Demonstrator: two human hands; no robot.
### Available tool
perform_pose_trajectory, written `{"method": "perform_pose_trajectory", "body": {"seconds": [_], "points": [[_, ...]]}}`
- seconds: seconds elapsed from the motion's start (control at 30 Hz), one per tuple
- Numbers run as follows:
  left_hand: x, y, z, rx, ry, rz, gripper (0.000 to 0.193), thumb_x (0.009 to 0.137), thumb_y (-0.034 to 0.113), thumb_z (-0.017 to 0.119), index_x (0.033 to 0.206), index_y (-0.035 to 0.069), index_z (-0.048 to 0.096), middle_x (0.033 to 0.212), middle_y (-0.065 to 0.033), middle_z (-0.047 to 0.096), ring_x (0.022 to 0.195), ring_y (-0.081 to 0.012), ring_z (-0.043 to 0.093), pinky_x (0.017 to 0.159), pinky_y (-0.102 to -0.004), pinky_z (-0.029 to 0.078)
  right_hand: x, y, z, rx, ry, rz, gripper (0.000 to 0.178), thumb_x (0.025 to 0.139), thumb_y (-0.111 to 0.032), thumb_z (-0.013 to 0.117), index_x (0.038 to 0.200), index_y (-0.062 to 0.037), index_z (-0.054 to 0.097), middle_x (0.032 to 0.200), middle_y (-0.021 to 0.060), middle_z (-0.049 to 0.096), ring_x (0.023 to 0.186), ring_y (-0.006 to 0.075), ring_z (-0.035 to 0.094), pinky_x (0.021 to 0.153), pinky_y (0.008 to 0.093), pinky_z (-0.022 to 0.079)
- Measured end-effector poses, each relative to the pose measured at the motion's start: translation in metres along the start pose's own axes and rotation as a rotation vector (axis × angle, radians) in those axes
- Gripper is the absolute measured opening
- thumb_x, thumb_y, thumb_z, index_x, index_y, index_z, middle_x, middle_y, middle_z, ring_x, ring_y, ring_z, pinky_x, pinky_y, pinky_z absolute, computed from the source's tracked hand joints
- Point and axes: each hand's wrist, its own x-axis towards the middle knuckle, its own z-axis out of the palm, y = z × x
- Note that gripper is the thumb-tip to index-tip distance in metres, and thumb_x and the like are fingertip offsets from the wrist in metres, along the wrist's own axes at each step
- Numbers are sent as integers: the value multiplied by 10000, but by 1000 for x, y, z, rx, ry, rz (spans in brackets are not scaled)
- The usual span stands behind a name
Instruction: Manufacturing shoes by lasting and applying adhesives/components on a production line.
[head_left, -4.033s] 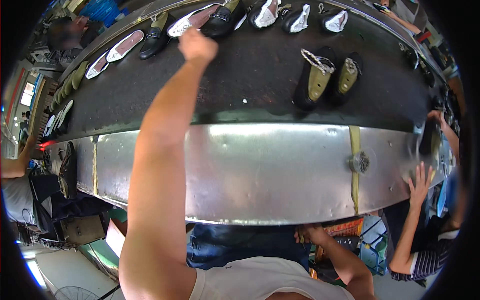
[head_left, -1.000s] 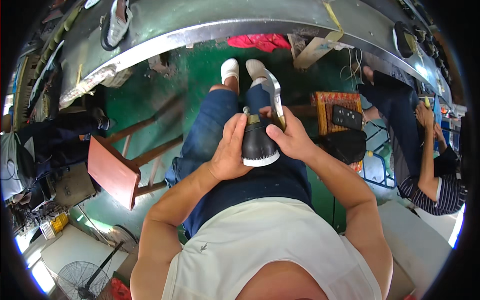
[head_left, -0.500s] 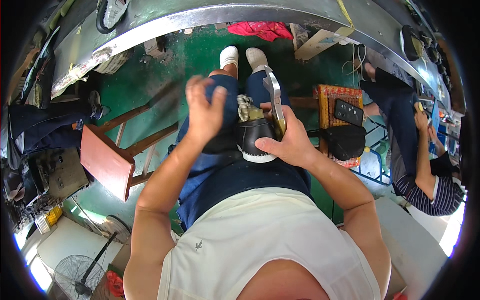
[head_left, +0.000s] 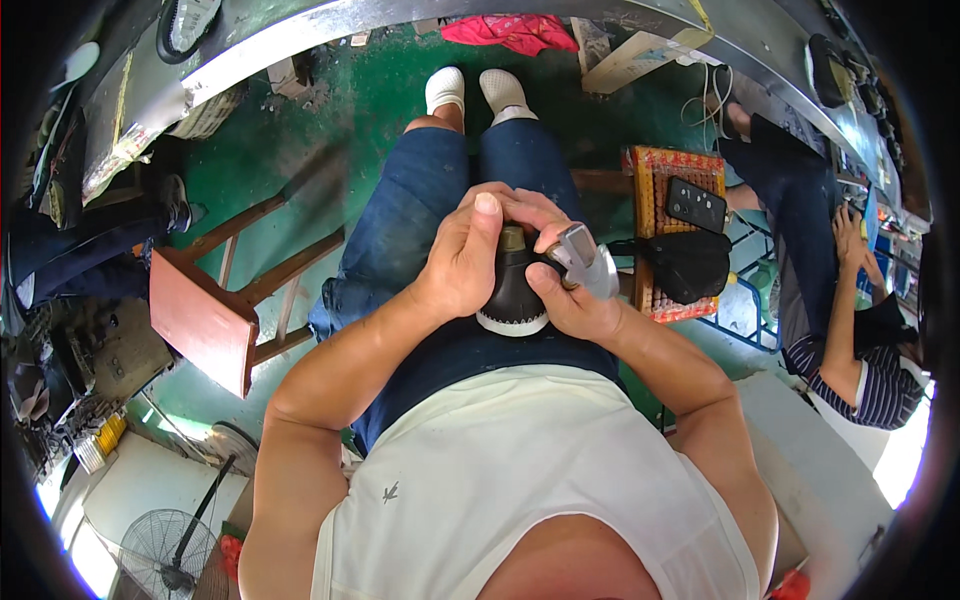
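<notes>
A black shoe [head_left: 514, 291] rests on my lap with its rounded end toward me and white jagged stitching along its pale rim. A brass-coloured piece [head_left: 513, 237] shows at its far end, between my hands. My left hand [head_left: 462, 258] is closed around the shoe's far left side, its thumb up and its other fingers bent over the far end. In my right hand [head_left: 578, 312] is a silver metal hand tool [head_left: 582, 257] with a curved head, held against the shoe's right side. The fingertips of both hands meet there and hide what they grip.
On my right, a woven-topped stool [head_left: 652, 210] carries a black phone-like device [head_left: 696, 204] and a black pouch [head_left: 688, 266]. A wooden stool [head_left: 205, 318] stands left. The metal bench edge [head_left: 330, 30] curves ahead. A co-worker [head_left: 850, 290] sits far right; a fan [head_left: 165, 550] stands lower left.
My left hand has come down from the air onto the shoe. The metal tool has tipped from upright toward the right and nearer me. The shoe's far end is now covered by my fingers.
</notes>
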Motion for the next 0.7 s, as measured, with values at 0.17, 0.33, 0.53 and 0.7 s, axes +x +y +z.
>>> {"method": "perform_pose_trajectory", "body": {"seconds": [0.17, 0.33, 0.53, 0.7], "points": [[9, -6, 1, -1, -5, 51, 611, 1124, 354, 229, 1000, -30, 688, 987, -115, 658, 959, -222, 590, 941, -343, 455, -10, 12, 14, 7, 151, -113, 214, 981, -27, 567, 1160, -14, 451, 1283, 212, 584, 1310, 421, 493, 1078, 477, 386], [19, 0, 5, 10, -24, -17, 595, 1119, 308, 250, 938, 5, 729, 940, -103, 707, 845, -251, 579, 875, -357, 467, -15, 14, 16, 35, 194, -68, 201, 980, -10, 555, 1146, -13, 443, 1268, 218, 585, 1305, 417, 501, 1082, 473, 379], [34, 5, 3, -78, -47, -74, 649, 1113, 343, 248, 853, 25, 751, 891, -101, 734, 830, -259, 600, 864, -360, 473, -13, 17, 6, 9, 212, 234, 253, 950, -165, 679, 1127, -58, 532, 1098, 127, 643, 941, 227, 608, 870, 331, 492], [39, 1, 0, -15, 5, -90, 694, 1108, 457, 286, 866, -12, 737, 831, -79, 702, 819, -192, 619, 851, -311, 487, 20, -21, -35, -127, -132, 291, 577, 753, -274, 878, 1127, -69, 490, 1296, 136, 596, 1038, 278, 627, 912, 373, 497]]}}
